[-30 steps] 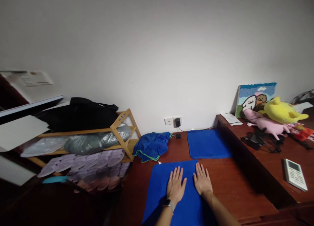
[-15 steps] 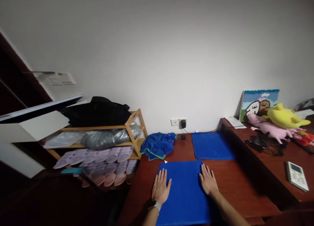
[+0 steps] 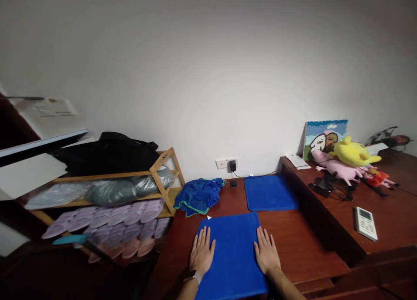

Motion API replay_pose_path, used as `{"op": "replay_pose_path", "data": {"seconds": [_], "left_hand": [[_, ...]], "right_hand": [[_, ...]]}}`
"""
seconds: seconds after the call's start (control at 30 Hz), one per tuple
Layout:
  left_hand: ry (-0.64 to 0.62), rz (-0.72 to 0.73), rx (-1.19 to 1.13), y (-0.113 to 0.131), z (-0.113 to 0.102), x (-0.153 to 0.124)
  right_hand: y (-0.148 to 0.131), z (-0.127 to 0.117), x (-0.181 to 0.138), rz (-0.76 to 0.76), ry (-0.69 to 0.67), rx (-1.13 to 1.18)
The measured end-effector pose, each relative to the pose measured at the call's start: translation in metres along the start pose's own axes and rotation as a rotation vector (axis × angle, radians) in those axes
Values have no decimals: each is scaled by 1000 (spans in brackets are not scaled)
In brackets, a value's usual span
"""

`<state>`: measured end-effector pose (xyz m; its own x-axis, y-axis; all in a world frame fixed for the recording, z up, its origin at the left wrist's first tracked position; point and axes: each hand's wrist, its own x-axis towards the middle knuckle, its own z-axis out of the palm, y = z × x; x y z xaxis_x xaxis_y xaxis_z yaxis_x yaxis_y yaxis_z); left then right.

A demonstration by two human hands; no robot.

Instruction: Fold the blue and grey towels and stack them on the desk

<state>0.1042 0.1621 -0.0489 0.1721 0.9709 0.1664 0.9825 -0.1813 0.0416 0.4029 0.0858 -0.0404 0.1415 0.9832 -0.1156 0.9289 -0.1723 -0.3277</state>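
Note:
A blue towel [image 3: 233, 252] lies spread flat on the brown wooden desk [image 3: 302, 243], with a small white tag at its far left corner. My left hand [image 3: 202, 251] rests flat on its left edge, fingers stretched out. On the right edge lies my right hand [image 3: 266, 250], also flat with its fingers apart. Neither hand grips anything. Behind, toward the wall, a second blue towel [image 3: 271, 193] is laid out flat. A crumpled blue cloth with green edging [image 3: 198, 196] sits at the desk's far left corner.
On the left stands a wooden rack [image 3: 167, 191] with slippers [image 3: 135, 212] and a black bag [image 3: 110, 154]. The raised surface at right holds a remote control [image 3: 365, 223], plush toys [image 3: 353, 152] and a picture [image 3: 325, 137]. A plugged adapter [image 3: 232, 165] is on the wall.
The view has turned a little to the right, so everything appears shifted left. Both hands stay flat on the towel's edges, slightly lower in the picture.

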Motion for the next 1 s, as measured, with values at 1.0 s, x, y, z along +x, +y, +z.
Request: {"op": "replay_pose_path", "data": {"seconds": [1.0], "left_hand": [[-53, -17, -53, -27, -1, -43]], "right_hand": [[7, 15, 1, 15, -26, -113]]}}
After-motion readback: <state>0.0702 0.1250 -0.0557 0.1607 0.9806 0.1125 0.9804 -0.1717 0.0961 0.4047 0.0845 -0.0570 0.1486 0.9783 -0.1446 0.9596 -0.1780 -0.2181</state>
